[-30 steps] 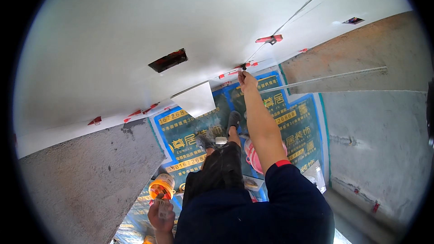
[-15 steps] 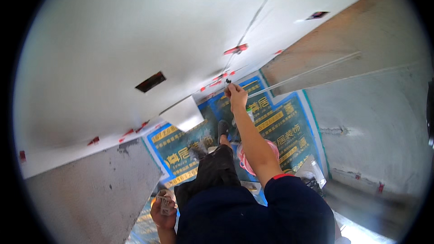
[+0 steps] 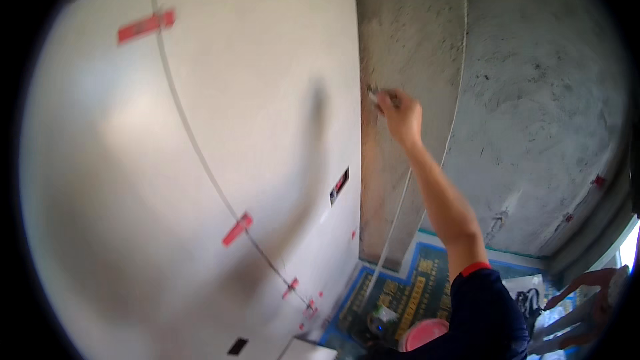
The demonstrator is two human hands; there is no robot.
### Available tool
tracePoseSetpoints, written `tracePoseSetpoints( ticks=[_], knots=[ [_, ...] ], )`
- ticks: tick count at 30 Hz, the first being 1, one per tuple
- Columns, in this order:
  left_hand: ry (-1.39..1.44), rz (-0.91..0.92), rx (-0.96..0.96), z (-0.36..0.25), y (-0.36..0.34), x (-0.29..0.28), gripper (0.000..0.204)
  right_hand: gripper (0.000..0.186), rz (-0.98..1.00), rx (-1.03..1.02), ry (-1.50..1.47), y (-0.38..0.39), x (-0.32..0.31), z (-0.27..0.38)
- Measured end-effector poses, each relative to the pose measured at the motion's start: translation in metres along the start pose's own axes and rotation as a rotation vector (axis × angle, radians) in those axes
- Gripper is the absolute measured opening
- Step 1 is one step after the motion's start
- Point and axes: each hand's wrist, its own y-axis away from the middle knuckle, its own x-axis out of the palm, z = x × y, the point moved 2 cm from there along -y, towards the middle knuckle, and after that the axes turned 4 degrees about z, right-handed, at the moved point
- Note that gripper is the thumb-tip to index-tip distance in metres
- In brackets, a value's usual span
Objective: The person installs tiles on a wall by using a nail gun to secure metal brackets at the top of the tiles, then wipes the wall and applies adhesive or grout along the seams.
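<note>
My right hand [image 3: 401, 119] is raised, its arm stretched up from the lower right. Its fingers are closed around a small piece with a pale tip [image 3: 372, 96], too blurred to name. The hand is in front of the bare brownish wall strip [image 3: 407, 40], just right of the edge of a large off-white wall panel [image 3: 280, 60]. Along a dark joint in the panelling sit red wedges, among them an upper wedge [image 3: 145, 26] and a middle wedge [image 3: 237, 229]. My left hand is out of the picture.
A cutout [image 3: 339, 186] opens in the panel near its right edge. Below stand a pink bucket [image 3: 427, 333] and a printed floor covering [image 3: 417, 300]. A pale straight strip [image 3: 393, 227] leans along the wall. Another person [image 3: 593, 300], blurred, is at the lower right.
My view has swung up and right along the wall. My right hand has moved from low by the joint to high beside the panel edge. My left hand, earlier holding clear plastic pieces, has left view.
</note>
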Motion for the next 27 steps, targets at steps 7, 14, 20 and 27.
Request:
tracePoseSetpoints(
  ticks=[7, 14, 20, 27],
  knots=[
    [0.386, 0.109, -0.101, -0.015, -0.079, 0.075, 0.04, 0.02, -0.274, -0.319, 0.072, -0.246, 0.028, 0.051],
    [-0.297, 0.074, 0.191, 0.03, -0.131, 0.092, 0.046, 0.014, -0.43, -0.504, 0.209, -0.34, 0.064, 0.072],
    [0.882, 0.228, -0.201, 0.017, -0.154, 0.121, 0.047, 0.01, -0.304, -0.74, 0.503, -0.348, 0.084, 0.063],
    [1.046, 0.421, -0.266, -0.01, -0.169, 0.143, 0.04, 0.008, -0.189, -0.81, 0.547, -0.352, 0.081, 0.065]
  ],
)
